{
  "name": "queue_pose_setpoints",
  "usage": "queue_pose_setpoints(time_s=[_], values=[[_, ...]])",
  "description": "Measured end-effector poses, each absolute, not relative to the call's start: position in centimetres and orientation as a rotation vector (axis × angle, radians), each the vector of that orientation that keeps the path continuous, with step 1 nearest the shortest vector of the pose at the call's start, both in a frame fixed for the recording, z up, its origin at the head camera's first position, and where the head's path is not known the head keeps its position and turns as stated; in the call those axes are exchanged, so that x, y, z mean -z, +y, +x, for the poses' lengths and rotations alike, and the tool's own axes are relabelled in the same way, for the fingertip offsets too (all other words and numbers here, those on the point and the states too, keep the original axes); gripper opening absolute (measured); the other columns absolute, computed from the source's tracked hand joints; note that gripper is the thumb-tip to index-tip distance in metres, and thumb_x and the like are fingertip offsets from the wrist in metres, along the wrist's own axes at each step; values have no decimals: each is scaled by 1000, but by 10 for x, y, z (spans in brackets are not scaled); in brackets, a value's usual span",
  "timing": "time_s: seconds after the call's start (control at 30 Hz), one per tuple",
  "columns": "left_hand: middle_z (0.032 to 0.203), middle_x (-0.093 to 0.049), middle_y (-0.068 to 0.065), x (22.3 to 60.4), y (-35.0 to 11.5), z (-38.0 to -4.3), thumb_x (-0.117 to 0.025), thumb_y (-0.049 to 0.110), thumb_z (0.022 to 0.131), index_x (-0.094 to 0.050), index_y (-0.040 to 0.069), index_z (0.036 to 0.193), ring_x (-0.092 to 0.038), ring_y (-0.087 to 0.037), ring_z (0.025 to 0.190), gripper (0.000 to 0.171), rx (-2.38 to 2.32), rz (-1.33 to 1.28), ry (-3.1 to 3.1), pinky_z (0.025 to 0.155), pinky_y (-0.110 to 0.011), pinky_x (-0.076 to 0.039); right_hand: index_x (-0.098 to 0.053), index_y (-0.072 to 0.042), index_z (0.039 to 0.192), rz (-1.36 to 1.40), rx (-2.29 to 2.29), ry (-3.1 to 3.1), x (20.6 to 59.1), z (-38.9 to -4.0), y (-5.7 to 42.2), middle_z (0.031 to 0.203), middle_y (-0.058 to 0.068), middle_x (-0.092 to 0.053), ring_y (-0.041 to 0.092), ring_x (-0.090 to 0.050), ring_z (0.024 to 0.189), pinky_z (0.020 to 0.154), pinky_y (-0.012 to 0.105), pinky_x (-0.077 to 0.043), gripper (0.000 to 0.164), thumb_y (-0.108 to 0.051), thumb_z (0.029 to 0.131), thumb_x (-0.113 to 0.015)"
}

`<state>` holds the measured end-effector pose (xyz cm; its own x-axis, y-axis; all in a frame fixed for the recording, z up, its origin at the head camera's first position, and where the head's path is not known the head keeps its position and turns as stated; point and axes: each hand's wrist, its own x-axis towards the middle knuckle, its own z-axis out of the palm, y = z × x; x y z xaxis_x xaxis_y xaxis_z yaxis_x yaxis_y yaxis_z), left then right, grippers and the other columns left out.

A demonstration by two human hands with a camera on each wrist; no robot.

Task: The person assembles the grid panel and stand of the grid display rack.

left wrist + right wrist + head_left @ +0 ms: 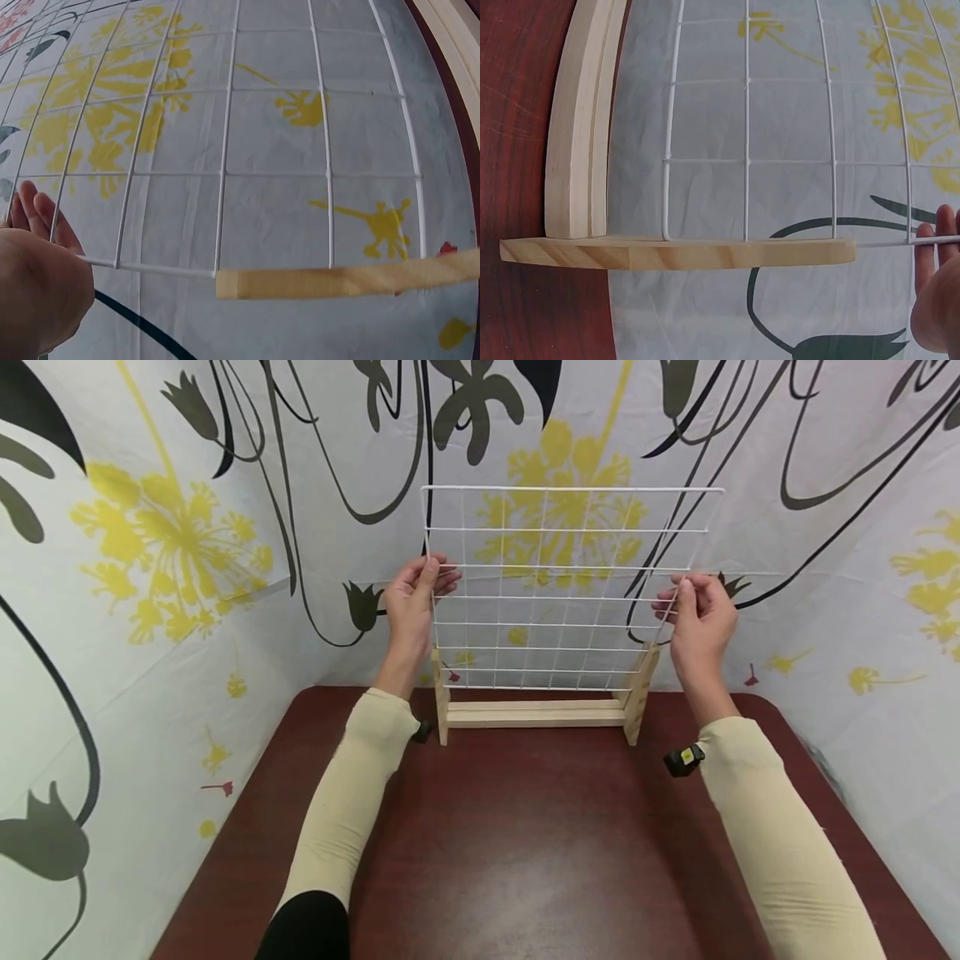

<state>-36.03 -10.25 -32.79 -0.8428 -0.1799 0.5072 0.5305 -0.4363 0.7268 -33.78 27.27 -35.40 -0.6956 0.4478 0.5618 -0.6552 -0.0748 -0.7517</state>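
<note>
A white wire grid panel (555, 567) stands upright between the side posts of a pale wooden stand (536, 714). At the panel's left edge, my left hand (415, 602) pinches the side wire between thumb and fingers. The right hand (701, 622) grips the opposite side wire at about the same height. In the left wrist view, the left hand (45, 277) is partly cut off beside the panel's edge, above a wooden post (345, 281). The right wrist view shows fingers of the right hand (937, 292) at the wire, beyond the other post (675, 255).
The stand rests near the back of a dark red-brown table (510, 835). Behind and around it hangs a white cloth (300, 635) printed with yellow, grey and black plants. Each wrist carries a small black camera (682, 761).
</note>
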Motion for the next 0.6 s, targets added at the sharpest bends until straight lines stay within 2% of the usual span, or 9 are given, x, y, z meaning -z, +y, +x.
queue_pose_setpoints(time_s=[0.23,0.43,0.6], values=[[99,-79,-14,328,-100,-364,-65,14,105,-75,6,102,-80,-16,86,13,2352,-469,-1270,76,-27,-63,-71,5,110,232,-1844,-1463,354,-339,273,86,12,-77,19,-77,71,70,25,-65,17,-10,105,-65],[96,-81,-7,331,-100,-366,-66,15,105,-77,9,100,-76,-12,76,13,2346,-450,-1263,68,-22,-56,-71,7,110,238,-1848,-1452,353,-337,271,83,11,-78,19,-78,70,69,26,-65,16,-7,105,-64],[91,-81,-4,339,-98,-366,-64,13,106,-76,10,97,-70,-11,68,15,2352,-385,-1225,67,-21,-50,-70,8,114,231,-1847,-1469,355,-339,272,87,9,-78,19,-78,72,71,26,-65,20,-9,104,-65]])
